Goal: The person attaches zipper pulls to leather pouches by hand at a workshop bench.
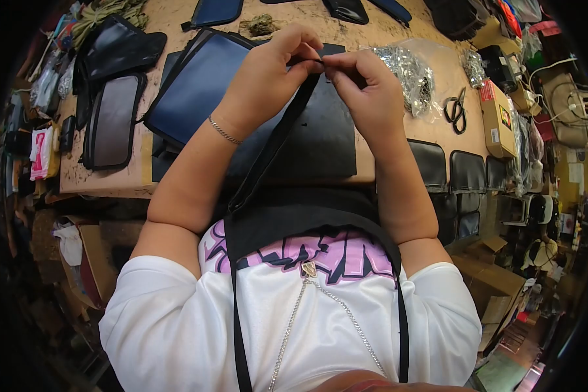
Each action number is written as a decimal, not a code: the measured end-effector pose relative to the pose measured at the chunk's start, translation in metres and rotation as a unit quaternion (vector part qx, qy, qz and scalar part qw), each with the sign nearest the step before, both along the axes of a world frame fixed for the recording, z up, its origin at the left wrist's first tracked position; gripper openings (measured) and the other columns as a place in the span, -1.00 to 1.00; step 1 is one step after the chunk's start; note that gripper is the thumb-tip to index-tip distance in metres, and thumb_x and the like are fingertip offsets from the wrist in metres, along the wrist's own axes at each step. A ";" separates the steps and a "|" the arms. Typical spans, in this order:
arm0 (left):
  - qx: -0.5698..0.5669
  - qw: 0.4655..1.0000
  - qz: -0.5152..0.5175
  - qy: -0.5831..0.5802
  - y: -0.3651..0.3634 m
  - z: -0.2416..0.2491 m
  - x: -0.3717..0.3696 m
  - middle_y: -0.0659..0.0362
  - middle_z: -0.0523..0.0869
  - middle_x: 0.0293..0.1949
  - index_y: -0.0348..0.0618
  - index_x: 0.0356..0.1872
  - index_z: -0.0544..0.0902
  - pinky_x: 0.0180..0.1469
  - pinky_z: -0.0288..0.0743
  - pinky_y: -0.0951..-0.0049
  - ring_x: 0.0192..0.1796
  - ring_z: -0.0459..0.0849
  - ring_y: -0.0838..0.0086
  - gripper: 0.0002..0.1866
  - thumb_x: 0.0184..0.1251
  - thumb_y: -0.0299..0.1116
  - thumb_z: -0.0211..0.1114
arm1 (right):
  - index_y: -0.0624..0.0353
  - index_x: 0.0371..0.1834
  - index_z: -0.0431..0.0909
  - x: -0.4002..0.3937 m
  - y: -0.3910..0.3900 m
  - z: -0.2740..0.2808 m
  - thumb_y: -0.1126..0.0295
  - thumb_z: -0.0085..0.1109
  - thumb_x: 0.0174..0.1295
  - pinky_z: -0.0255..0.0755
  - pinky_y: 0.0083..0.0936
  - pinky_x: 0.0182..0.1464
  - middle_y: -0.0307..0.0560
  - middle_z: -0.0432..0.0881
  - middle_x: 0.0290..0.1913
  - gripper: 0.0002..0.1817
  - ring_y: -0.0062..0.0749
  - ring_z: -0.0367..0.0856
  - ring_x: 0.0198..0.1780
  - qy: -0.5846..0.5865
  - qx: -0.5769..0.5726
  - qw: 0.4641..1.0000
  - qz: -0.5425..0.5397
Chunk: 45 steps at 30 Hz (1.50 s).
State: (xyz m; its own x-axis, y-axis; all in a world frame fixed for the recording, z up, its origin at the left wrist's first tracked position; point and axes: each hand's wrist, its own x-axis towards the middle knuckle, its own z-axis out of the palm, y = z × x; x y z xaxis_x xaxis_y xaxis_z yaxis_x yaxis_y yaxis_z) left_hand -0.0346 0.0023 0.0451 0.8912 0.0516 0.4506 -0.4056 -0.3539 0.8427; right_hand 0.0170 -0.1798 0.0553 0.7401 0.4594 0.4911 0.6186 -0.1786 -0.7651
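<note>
A long black strip [268,153], which looks like zipper tape, runs from my fingertips down toward the black apron [300,219]. My left hand [286,60] pinches its upper end between thumb and fingers. Close beside it, my right hand [364,77] is closed on the same end, and the fingertips of both hands nearly meet. What lies right between the fingertips is too small to make out. Below the hands lies a flat black sheet [330,140] on the table. A dark blue pouch [193,91] rests by my left forearm.
Clear plastic with many small silvery metal parts [408,75] lies right of my hands on the table [447,62]. Farther right are black scissors [456,112] and a cardboard box [498,121]. Black-edged pieces [467,171] line the front edge; a brown pouch [114,121] lies left.
</note>
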 end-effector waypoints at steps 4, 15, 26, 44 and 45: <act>-0.121 0.991 -0.041 0.026 0.002 -0.016 0.007 0.20 0.77 -0.07 -0.27 0.06 0.67 0.15 0.58 0.52 0.00 0.71 0.56 -0.75 0.39 -0.63 0.32 | 0.28 0.03 0.64 0.002 0.003 -0.007 0.56 0.28 0.32 0.59 -0.58 -0.06 -0.19 0.70 -0.21 -0.76 -0.51 0.71 -0.16 0.198 0.091 0.974 0.064; -0.291 0.948 -0.088 0.094 0.008 -0.018 0.004 0.16 0.77 -0.02 -0.27 0.08 0.70 0.21 0.55 0.54 0.07 0.71 0.53 -0.76 0.43 -0.53 0.34 | 0.23 0.06 0.57 0.020 0.009 -0.028 0.43 0.23 0.45 0.66 -0.51 0.02 -0.18 0.67 -0.04 -0.80 -0.52 0.71 -0.11 0.431 0.205 0.852 0.215; -0.223 0.970 -0.057 0.080 0.018 -0.005 -0.010 0.16 0.79 -0.05 -0.30 0.06 0.71 0.16 0.56 0.57 0.02 0.72 0.57 -0.77 0.43 -0.53 0.35 | 0.18 -0.01 0.57 0.042 0.010 -0.026 0.30 0.19 0.51 0.57 -0.54 0.06 -0.26 0.64 -0.09 -0.82 -0.53 0.70 -0.08 0.344 0.108 0.866 0.348; -0.007 0.994 0.108 0.021 -0.005 0.006 -0.020 0.21 0.81 -0.16 -0.32 -0.02 0.75 0.00 0.57 0.62 -0.11 0.72 0.64 -0.81 0.41 -0.51 0.35 | 0.25 -0.23 0.60 0.042 0.019 -0.025 0.41 0.32 0.26 0.48 -0.55 -0.23 -0.19 0.63 -0.25 -0.84 -0.58 0.57 -0.25 0.055 0.002 0.988 0.143; -0.009 0.994 0.108 0.019 -0.005 0.004 -0.019 0.21 0.81 -0.15 -0.32 -0.02 0.75 0.00 0.57 0.62 -0.10 0.72 0.64 -0.81 0.41 -0.51 0.35 | 0.26 -0.23 0.60 0.044 0.020 -0.027 0.40 0.33 0.27 0.48 -0.55 -0.23 -0.18 0.64 -0.24 -0.83 -0.57 0.58 -0.24 0.055 -0.003 0.988 0.142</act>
State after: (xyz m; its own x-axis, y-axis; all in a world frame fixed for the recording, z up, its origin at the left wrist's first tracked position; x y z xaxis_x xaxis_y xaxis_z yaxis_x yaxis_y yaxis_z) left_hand -0.0537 -0.0027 0.0488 0.8747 0.2518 0.4140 -0.2889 -0.4149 0.8628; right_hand 0.0615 -0.1602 0.0278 0.6303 0.6582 0.4117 0.5574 -0.0146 -0.8301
